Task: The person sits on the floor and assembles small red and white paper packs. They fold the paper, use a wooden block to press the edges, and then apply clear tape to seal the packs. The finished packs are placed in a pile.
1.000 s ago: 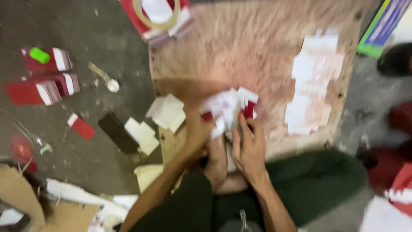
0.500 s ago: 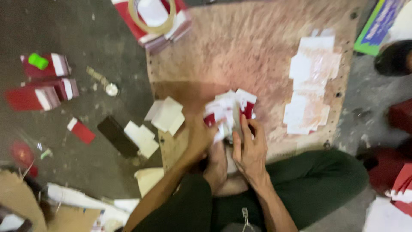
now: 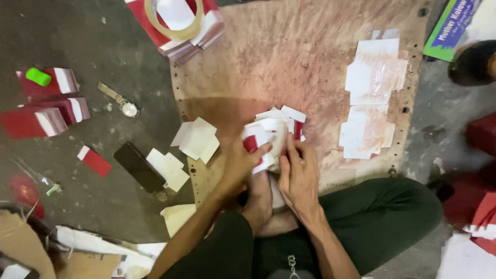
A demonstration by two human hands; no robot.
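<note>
Mid-frame, left hand [image 3: 238, 164] and right hand [image 3: 298, 175] both gripping a red-and-white card stack [image 3: 271, 135] over the brown board [image 3: 289, 57]. Finished-looking stacks [image 3: 49, 106] at left; loose white sheets [image 3: 373, 98] at right, seemingly unworked.

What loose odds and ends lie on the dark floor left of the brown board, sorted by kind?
Tape roll: 1
Wristwatch: 1
Black phone: 1
Green cap: 1
Total: 4
Both hands, left and right, grip a card bundle.
</note>
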